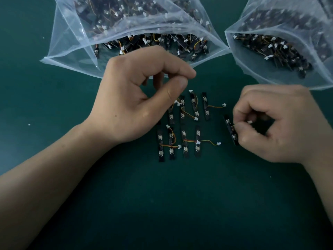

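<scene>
Right hand point(281, 123) is pinching one little black strip point(229, 128) over on the right side of the mat point(162, 204). The thumb is pressing on the strip's wire point(233, 125), the other fingers are curling in around it, and the white connector point(249, 121) is peeking out between them. The strip is sitting tilted, its top end leaning left, just beside the laid-out strips but not touching any of them. Can't tell if its bottom end is resting on the mat or floating a bit.

Left hand point(142, 94) is hanging over the top left of the layout with thumb and forefinger tips pressing together and the rest of the fingers curling under. I'm not seeing anything in that pinch.

The other strips are lying in two rows in the middle of the mat. The upper row point(206, 107) is showing four, partly hiding under the left hand, and the lower row point(197, 139) is also showing four. All are lying roughly upright and side by side, with their orange and yellow wires looping across each other.

Two clear bags are lying at the far edge with their mouths gaping toward the person. The left bag point(72, 51) is sitting right behind the left hand and the right bag point(252, 69) behind the right hand. Both are stuffed with the same kind of strips.
</scene>
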`<state>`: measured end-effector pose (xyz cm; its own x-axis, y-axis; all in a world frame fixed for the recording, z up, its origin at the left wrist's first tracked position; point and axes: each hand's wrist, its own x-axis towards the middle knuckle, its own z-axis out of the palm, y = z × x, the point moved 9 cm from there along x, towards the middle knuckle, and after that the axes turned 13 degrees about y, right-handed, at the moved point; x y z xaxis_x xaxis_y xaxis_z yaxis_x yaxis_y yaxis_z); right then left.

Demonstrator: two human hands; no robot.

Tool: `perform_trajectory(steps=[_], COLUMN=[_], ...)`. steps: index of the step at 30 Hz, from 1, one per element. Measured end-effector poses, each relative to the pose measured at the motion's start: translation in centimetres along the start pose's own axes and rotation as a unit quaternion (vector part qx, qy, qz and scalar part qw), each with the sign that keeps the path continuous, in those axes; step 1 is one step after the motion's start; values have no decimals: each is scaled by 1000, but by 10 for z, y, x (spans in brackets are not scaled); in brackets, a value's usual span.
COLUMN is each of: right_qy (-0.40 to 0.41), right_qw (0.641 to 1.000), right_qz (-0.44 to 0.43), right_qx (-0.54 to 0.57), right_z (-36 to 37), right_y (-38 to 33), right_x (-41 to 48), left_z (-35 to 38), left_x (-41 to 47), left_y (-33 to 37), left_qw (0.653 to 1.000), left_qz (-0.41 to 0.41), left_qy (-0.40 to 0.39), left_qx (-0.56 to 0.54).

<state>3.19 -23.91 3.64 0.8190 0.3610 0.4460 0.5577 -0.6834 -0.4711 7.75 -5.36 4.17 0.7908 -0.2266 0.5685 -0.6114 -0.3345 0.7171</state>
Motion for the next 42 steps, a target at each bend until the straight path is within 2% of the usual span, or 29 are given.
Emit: perform_trajectory(steps=[9,18,29,34,42], right_qy=[-63,-65,-66,-41,-48], right_qw=[998,997,996,999,998], right_qz=[16,28,44,23,-31], right_qx=[4,25,27,5,-27], right_z=[14,17,15,10,26], right_y=[2,2,7,0,-20], right_x=[-6,-7,-7,-6,-9], left_z=[1,5,18,21,20], left_x=[0,-1,-7,-8,-8], left_y=[1,3,9,11,11], left_qw=[1000,999,991,990,990], left_qz=[-11,-10,36,51,52], left_qy=[-13,-38,-125,-132,-133], left_qx=[21,25,11,18,21])
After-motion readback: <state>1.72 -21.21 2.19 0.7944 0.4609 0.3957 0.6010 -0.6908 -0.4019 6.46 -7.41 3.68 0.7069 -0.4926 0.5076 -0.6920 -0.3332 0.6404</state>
